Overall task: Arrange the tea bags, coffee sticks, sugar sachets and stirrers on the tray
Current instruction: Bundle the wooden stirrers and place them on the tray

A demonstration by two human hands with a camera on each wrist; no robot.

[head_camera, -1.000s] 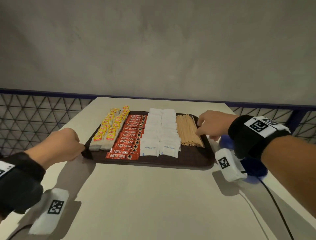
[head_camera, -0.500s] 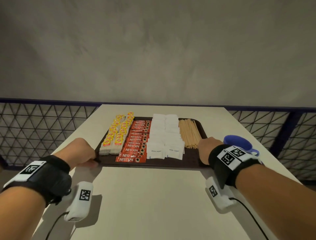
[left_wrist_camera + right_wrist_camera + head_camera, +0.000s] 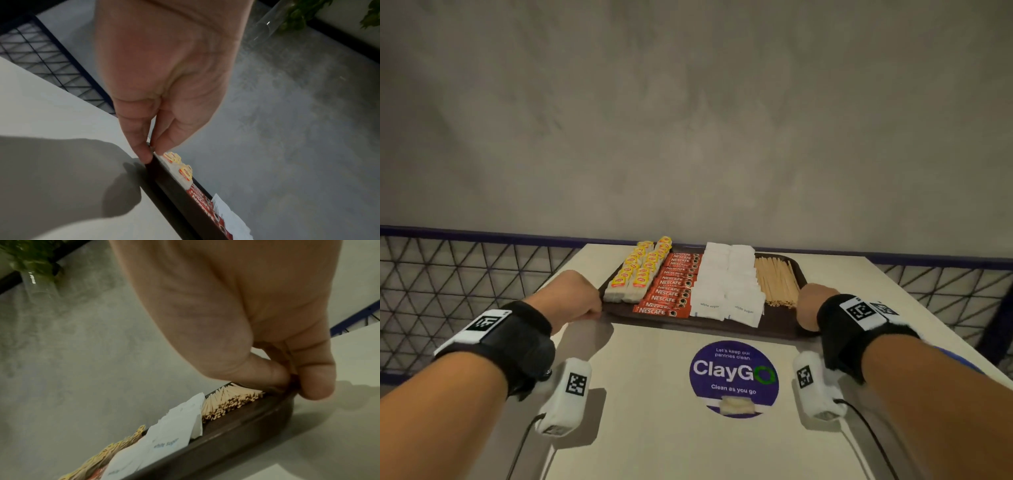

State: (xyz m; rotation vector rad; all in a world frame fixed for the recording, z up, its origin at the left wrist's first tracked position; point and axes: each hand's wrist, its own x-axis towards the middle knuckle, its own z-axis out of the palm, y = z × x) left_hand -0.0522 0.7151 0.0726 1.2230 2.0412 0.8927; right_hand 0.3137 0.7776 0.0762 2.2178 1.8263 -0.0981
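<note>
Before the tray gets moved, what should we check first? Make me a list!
1. Left hand pinches the tray at its left near corner: ok.
2. Right hand pinches the right near corner: ok.
3. Tea bags, coffee sticks, sugar sachets and stirrers lie in neat columns on the tray: ok.
4. Nothing hangs over the tray's edge: ok in the head view.
5. Table free around the tray: cannot tell on the right, the arm hides it.
</note>
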